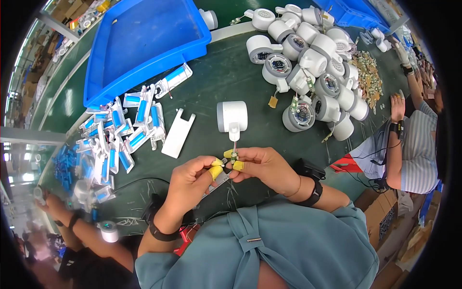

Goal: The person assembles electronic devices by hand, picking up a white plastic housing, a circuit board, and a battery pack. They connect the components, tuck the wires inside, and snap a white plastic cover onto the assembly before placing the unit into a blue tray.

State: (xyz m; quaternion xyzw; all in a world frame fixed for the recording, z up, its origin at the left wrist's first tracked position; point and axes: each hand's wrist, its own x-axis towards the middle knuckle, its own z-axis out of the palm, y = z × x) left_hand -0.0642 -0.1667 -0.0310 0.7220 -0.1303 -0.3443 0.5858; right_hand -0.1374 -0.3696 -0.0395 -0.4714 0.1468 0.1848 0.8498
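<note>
In front of me on the green table stands a white round housing with a grey rim [232,115], its short neck toward me. Wires run from that neck to a small green circuit board [234,158], which my right hand [269,168] pinches between thumb and fingers. Close beside it, my left hand [187,180] is closed in a pinch; what lies in its fingertips is small, pale and hard to make out. Yellow covers wrap fingertips on both hands. Part of a white strip-like piece [219,183] shows below my fingers.
A flat white shell [178,134] lies left of the housing. Beyond it are white shells with blue cells [115,120] and a blue tray [144,36]. Many white-grey housings [308,62] pile up at right, near small boards [368,72]. Other people's arms [399,125] flank both sides.
</note>
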